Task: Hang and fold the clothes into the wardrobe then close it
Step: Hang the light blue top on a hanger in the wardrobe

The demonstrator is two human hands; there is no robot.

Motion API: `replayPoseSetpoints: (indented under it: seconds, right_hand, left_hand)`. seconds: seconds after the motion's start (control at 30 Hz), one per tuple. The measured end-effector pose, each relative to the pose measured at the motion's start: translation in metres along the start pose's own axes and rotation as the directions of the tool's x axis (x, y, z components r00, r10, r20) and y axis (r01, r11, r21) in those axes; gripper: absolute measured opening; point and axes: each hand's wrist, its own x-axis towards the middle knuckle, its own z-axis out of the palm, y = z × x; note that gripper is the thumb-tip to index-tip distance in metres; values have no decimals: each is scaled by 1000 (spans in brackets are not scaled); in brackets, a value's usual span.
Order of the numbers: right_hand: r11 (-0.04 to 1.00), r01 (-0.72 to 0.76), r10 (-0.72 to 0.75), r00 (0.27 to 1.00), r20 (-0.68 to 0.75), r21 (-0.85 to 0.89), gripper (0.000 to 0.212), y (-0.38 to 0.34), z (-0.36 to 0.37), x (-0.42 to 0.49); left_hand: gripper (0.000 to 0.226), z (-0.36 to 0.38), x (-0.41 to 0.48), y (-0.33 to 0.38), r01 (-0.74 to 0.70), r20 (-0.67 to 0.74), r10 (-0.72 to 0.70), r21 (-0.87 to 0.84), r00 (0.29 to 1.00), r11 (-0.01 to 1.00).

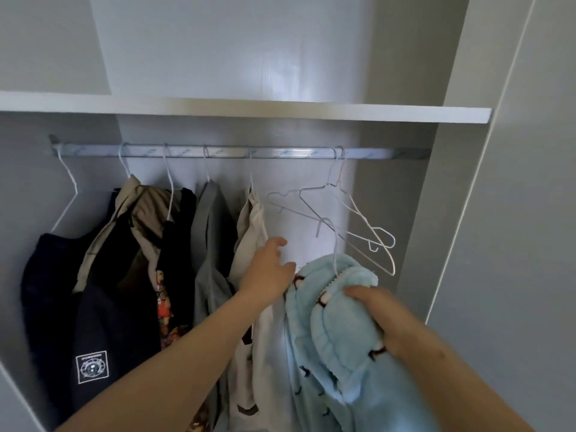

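The fleece (330, 322) bunched in the right hand (374, 310) is thick, fluffy pale-blue cloth, matt, with a ribbed nap and small dark marks. Just above the grip a thin wire hanger (334, 244) rises out of it, white-coated and smooth. Higher up, the bare hangers (358, 219) are the same coated wire. The rail (237, 152) above them looks like metal under a printed film, and it is glossy. Left of the grip hang a cream top (252, 232) of plain cloth, a grey top (212, 244) of soft matt cloth, and a matt navy top (93, 307) with a white patch (92, 366). The back panel (233, 57) is smooth grey board with a faint sheen. The shelf (249, 109) has a matt white edge.
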Motion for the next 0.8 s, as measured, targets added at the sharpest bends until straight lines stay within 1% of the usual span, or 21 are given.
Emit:
replayPoseSetpoints:
  seconds: [0.03,0.07,0.1,0.13,0.17,0.2,0.27,0.37,0.43,0.5,0.57,0.6,0.63,0.7,0.8]
  right_hand:
    - [1000,-15,15,1000,1,20,6,-5,6,7]
    - [999,-29,29,1000,-3,36,7,-10,12,14]
    - [998,-36,36,999,-7,51,7,-14,18,22]
    - [998,-33,34,999,-14,62,6,-19,22,28]
    - [998,-25,27,999,-19,64,4,-24,26,35]
    - [998,-19,20,1000,-21,57,4,-30,31,43]
    - [999,-17,18,1000,-26,46,8,-41,40,58]
    - [998,-3,6,998,-61,56,12,-55,53,82]
    - [999,11,-8,997,-81,46,12,-64,61,97]
    - [999,30,-26,996,-85,45,17,-72,68,109]
    - [997,63,-58,993,-101,50,21,-77,75,120]
    - [995,82,-76,991,-113,55,22,-78,78,124]
    - [993,101,-93,988,-123,58,21,-79,81,127]
    - [987,148,-137,981,-140,64,15,-82,86,131]
    - [976,205,-190,966,-174,74,6,-91,93,135]
  left_hand:
    - [40,-2,6,-1,-43,-43,49,121,998,992]
    - [40,-3,12,-2,-90,-73,116,294,991,952]
    - [41,-3,20,-2,-131,-82,192,477,978,869]
    - [44,-3,29,-2,-156,-76,253,607,965,779]
    - [46,-4,40,-2,-165,-68,283,674,957,720]
    - [47,-5,53,-2,-165,-58,288,705,956,689]
    - [46,-9,81,-5,-166,-15,254,719,967,675]
    - [41,-16,117,-17,-147,89,121,727,989,671]
    - [35,-24,134,-29,-128,112,65,753,992,646]
    - [30,-34,146,-41,-157,105,120,776,987,610]
    - [31,-47,156,-51,-193,96,192,789,977,584]
    - [31,-54,160,-56,-196,82,216,786,973,586]
    - [31,-60,163,-60,-192,57,234,772,970,606]
    - [34,-69,168,-65,-188,8,256,701,967,688]
    - [63,-67,177,-67,-222,27,246,532,969,817]
